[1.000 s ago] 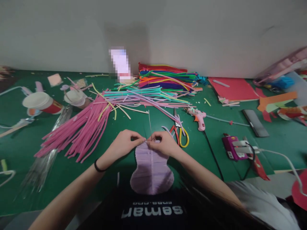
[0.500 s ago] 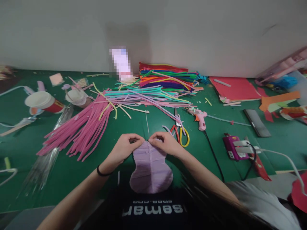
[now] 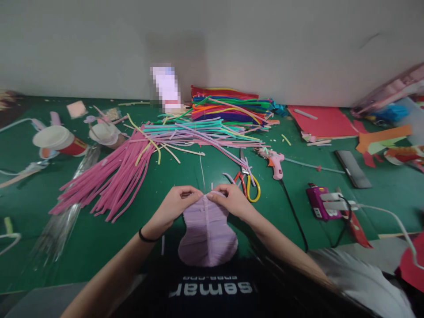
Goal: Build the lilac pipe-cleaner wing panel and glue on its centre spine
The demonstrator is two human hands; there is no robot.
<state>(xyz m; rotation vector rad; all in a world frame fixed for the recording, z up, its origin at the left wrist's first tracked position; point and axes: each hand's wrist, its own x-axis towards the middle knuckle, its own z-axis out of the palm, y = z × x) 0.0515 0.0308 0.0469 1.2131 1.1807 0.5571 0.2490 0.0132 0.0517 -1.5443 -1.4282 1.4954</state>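
A lilac, figure-eight-shaped piece (image 3: 208, 238), which looks built from pipe cleaners with a ridge down its middle, stands in front of my chest. My left hand (image 3: 177, 204) pinches its top edge between thumb and fingers. Close beside it, my right hand (image 3: 233, 201) pinches the same edge from the other side. A thin pale stem (image 3: 202, 170) shows just beyond my fingertips; whether it joins the piece is hidden. Past my right hand lie scissors (image 3: 253, 190) with red and yellow handles, lilac offcuts around their blades.
Pink pipe cleaners (image 3: 109, 185) fan out at the left, beside a paper cup (image 3: 58, 138). Multicoloured bundles (image 3: 228, 108) lie at the back. At the right are a pink glue gun (image 3: 274, 163), a phone (image 3: 353, 169) and a purple power adapter (image 3: 319, 201) with cables.
My fingertips have shifted slightly along the top edge of the lilac piece, still pinching it. The whole view has moved a little; the table items stay in place.
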